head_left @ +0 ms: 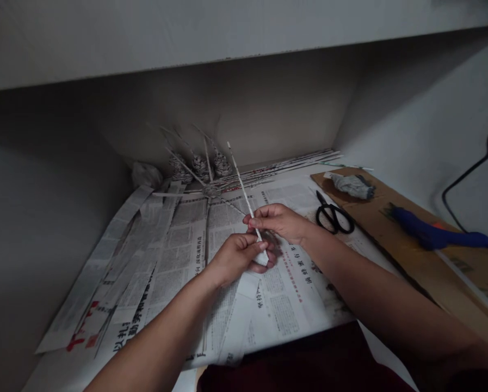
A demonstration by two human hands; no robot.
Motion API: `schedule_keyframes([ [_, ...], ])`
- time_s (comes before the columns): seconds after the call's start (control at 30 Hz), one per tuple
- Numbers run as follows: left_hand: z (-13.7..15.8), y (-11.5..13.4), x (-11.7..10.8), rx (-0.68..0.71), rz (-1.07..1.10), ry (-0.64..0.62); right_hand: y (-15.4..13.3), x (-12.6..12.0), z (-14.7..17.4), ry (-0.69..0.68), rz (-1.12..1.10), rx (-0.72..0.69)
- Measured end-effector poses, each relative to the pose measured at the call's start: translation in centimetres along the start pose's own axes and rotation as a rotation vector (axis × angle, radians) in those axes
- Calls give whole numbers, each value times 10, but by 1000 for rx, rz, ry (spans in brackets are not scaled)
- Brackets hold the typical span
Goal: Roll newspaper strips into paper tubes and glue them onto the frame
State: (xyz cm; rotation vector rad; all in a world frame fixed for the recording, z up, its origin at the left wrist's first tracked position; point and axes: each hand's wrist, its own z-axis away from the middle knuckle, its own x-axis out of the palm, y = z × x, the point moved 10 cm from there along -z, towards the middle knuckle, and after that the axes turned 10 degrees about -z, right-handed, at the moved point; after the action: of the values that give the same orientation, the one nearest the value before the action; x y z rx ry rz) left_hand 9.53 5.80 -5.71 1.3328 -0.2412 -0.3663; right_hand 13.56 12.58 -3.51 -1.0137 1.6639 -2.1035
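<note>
A thin rolled newspaper stick (239,173) slants up and away from my two hands. My left hand (244,253) is closed round its lower end, where a flat strip of newspaper (244,305) trails down toward the table edge. Just above, the fingers of my right hand (274,220) pinch the stick's middle. Behind the hands, a small woven piece with several paper sticks radiating from it (211,190) rests on the newspaper.
Newspaper sheets (186,234) cover the table, with cut strips (105,272) at left. Woven cones (201,166), a plastic bag (146,175) and paper sticks (288,165) lie at the back. Black scissors (335,218), a cardboard (390,239), a grey bundle (352,186) and a blue glue gun (435,228) are right.
</note>
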Motion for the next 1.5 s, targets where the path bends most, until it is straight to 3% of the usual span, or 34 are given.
schedule_keyframes([
  [0.07,0,-1,-2,4,15,4,0,1,1,-4,11,0],
  [0.23,-2,-2,-6,22,21,18,15,15,8,-196,41,136],
  [0.53,0,0,-3,2,-19,5,8,-3,-1,4,16,37],
  [0.7,-2,0,-7,16,10,33,7,8,4,-106,61,65],
  [1.03,0,2,-3,12,-25,22,2,-10,-2,66,50,-25],
  [1.3,-3,0,-11,22,65,72,9,12,7,-164,50,106],
  [1.5,-3,1,-6,35,8,49,9,-4,-1,-14,-14,41],
])
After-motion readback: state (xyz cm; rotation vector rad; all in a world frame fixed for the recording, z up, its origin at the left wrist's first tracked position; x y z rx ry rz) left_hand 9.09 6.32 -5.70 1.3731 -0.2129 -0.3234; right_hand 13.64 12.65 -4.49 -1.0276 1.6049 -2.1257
